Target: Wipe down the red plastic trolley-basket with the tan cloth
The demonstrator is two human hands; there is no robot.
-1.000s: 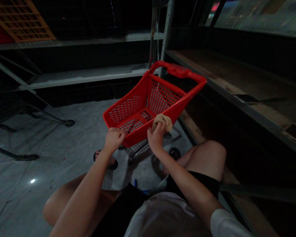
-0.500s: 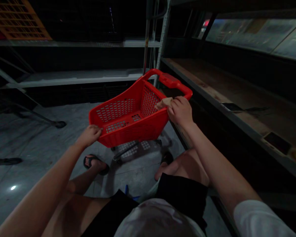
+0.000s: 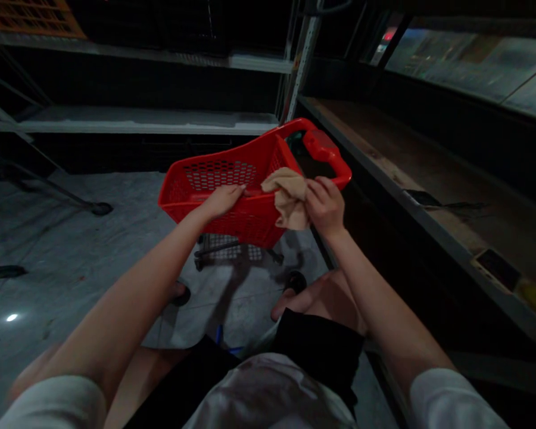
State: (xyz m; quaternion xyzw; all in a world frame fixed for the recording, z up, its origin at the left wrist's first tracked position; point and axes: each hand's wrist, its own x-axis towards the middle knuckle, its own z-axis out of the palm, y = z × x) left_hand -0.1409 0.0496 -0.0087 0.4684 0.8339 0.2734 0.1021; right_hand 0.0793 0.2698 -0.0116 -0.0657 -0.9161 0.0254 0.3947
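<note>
A small red plastic shopping cart (image 3: 254, 223) with perforated sides stands in front of me on its dark wheeled frame, its handle toward the right. My left hand (image 3: 224, 201) is closed over the middle of the near basket rim. At the handle end, my right hand (image 3: 325, 205) pinches a crumpled tan cloth (image 3: 290, 193). The cloth drapes over the near rim, part inside the basket and part hanging down outside. Some fingertips of my left hand are hidden behind the rim.
White metal shelving (image 3: 152, 122) runs along the back, with an orange crate (image 3: 36, 19) at the upper left. A long ledge (image 3: 411, 161) on the right bears a phone-like device (image 3: 495, 266) and a dark flat object (image 3: 422, 198). Dark metal legs (image 3: 62, 187) reach across the tiled floor at left.
My left hand has slid right along the rim from the cart's front corner to its middle. The cloth has spread out and now hangs over the rim. The view has shifted slightly.
</note>
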